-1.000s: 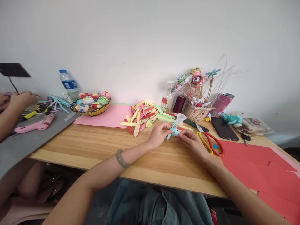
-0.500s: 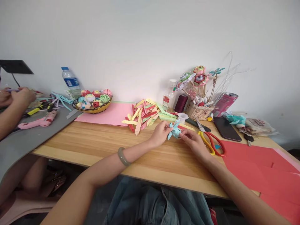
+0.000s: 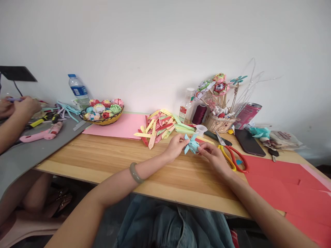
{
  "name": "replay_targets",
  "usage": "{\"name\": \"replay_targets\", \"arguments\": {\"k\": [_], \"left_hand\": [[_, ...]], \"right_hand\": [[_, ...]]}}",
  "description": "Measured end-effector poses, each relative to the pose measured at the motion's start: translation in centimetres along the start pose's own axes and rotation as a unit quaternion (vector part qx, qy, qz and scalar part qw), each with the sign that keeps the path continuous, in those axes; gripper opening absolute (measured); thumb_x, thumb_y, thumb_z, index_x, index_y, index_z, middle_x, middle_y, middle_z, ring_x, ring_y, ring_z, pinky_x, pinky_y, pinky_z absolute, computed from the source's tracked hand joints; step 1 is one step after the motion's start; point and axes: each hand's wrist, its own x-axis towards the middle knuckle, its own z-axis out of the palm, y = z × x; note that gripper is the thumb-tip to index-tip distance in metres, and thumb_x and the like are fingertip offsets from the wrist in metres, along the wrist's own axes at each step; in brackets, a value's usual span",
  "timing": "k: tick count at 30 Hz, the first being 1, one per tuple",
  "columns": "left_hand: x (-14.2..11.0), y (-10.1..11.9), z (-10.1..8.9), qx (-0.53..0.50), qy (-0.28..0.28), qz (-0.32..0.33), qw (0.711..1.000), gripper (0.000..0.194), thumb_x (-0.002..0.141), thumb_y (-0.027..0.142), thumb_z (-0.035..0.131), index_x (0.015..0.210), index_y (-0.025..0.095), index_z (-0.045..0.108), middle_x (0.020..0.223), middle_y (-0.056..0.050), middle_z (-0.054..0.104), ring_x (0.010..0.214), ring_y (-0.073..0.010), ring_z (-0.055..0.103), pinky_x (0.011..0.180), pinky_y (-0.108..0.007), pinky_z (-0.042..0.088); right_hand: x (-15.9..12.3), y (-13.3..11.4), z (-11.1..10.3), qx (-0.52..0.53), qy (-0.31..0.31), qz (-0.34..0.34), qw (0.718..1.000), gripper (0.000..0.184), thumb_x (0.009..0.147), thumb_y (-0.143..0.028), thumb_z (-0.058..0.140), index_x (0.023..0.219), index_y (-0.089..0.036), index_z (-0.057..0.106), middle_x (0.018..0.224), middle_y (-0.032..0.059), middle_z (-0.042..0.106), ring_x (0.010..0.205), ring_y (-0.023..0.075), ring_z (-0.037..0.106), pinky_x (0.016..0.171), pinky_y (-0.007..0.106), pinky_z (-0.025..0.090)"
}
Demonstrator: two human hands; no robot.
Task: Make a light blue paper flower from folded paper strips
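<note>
A light-blue folded paper flower [image 3: 191,144] with pointed petals is held just above the wooden table [image 3: 144,165]. My left hand [image 3: 177,148] pinches it from the left side. From the right, the fingertips of my right hand [image 3: 213,155] grip its lower right edge. Right of that hand lie scissors [image 3: 231,155] with one red and one yellow handle, blades pointing away. Behind the flower stands a small white cup [image 3: 201,130]. Farther left is a heap of folded paper strips [image 3: 157,127] in yellow, pink, red and green.
A basket of paper flowers [image 3: 103,119] sits on pink paper [image 3: 121,129]. At the back are a clear bottle [image 3: 186,106], a thread spool [image 3: 199,114] and a flower pot [image 3: 219,124]. A phone [image 3: 249,142] and red paper [image 3: 279,175] lie right. Another person's hand [image 3: 26,106] works at far left.
The blue paper flower has turned in my fingers, so its spread petals now show more openly. Both hands keep their pinch. The view has shifted slightly.
</note>
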Motion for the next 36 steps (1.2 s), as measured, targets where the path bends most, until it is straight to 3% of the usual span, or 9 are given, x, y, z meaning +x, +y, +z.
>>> {"name": "replay_targets", "arguments": {"k": [4, 10, 17, 23, 26, 29, 36], "left_hand": [[0.0, 0.4, -0.5, -0.025, -0.024, -0.011, 0.999, 0.022, 0.074, 0.026, 0.061, 0.069, 0.016, 0.043, 0.06, 0.005, 0.05, 0.052, -0.0072, 0.048, 0.052, -0.02, 0.038], [0.3, 1.1, -1.4, -0.036, -0.047, -0.014, 0.998, 0.021, 0.069, 0.024, 0.067, 0.069, 0.014, 0.049, 0.063, 0.003, 0.055, 0.058, -0.008, 0.052, 0.058, -0.021, 0.041], [0.4, 1.2, -1.3, -0.053, -0.034, -0.025, 0.998, 0.023, 0.066, 0.024, 0.068, 0.068, 0.015, 0.047, 0.059, 0.004, 0.055, 0.053, -0.0082, 0.054, 0.054, -0.022, 0.042], [0.1, 1.3, -1.1, -0.055, -0.021, -0.045, 0.997, 0.017, 0.066, 0.011, 0.062, 0.065, 0.014, 0.046, 0.058, 0.005, 0.053, 0.052, -0.0066, 0.054, 0.053, -0.02, 0.043], [0.0, 1.4, -1.1, -0.045, -0.024, -0.056, 0.997, 0.011, 0.065, 0.007, 0.06, 0.072, 0.013, 0.054, 0.059, 0.004, 0.055, 0.052, -0.0062, 0.053, 0.052, -0.019, 0.043], [0.0, 1.5, -1.0, -0.037, -0.032, -0.063, 0.997, 0.018, 0.064, 0.006, 0.062, 0.08, 0.012, 0.059, 0.061, 0.003, 0.057, 0.053, -0.007, 0.054, 0.053, -0.02, 0.043], [-0.1, 1.5, -1.2, -0.015, -0.037, -0.043, 0.998, 0.016, 0.061, 0.012, 0.07, 0.071, 0.012, 0.058, 0.057, 0.004, 0.056, 0.052, -0.0066, 0.052, 0.053, -0.02, 0.042]], "right_hand": [[-0.2, 0.1, -0.5, 0.001, 0.004, 0.012, 1.0, 0.03, 0.087, -0.031, 0.051, 0.112, -0.016, 0.052, 0.112, 0.007, 0.056, 0.092, 0.0185, 0.058, 0.077, 0.039, 0.049], [0.5, -1.1, -1.5, -0.039, 0.08, 0.001, 0.996, 0.028, 0.088, -0.032, 0.05, 0.111, -0.017, 0.053, 0.112, 0.0069, 0.056, 0.092, 0.0181, 0.058, 0.078, 0.038, 0.049], [2.5, -3.8, -0.5, -0.107, 0.056, -0.017, 0.993, 0.028, 0.087, -0.034, 0.05, 0.108, -0.016, 0.056, 0.109, 0.0053, 0.058, 0.094, 0.02, 0.058, 0.079, 0.039, 0.048], [2.6, -2.0, 0.9, -0.139, 0.034, -0.004, 0.99, 0.028, 0.087, -0.032, 0.05, 0.111, -0.017, 0.054, 0.113, 0.0063, 0.056, 0.094, 0.0193, 0.057, 0.079, 0.039, 0.049], [2.5, -1.1, 1.4, -0.131, 0.043, -0.004, 0.991, 0.028, 0.087, -0.032, 0.051, 0.111, -0.017, 0.054, 0.113, 0.0061, 0.056, 0.094, 0.0197, 0.057, 0.078, 0.039, 0.049], [2.5, -0.8, 1.5, -0.113, 0.069, -0.002, 0.991, 0.026, 0.087, -0.031, 0.05, 0.108, -0.016, 0.055, 0.108, 0.0061, 0.058, 0.09, 0.0172, 0.058, 0.076, 0.037, 0.049], [2.4, -1.2, 1.9, -0.048, 0.127, 0.005, 0.991, 0.038, 0.066, -0.05, 0.066, 0.081, -0.015, 0.062, 0.079, 0.0057, 0.066, 0.063, 0.016, 0.058, 0.06, 0.03, 0.046]]}}
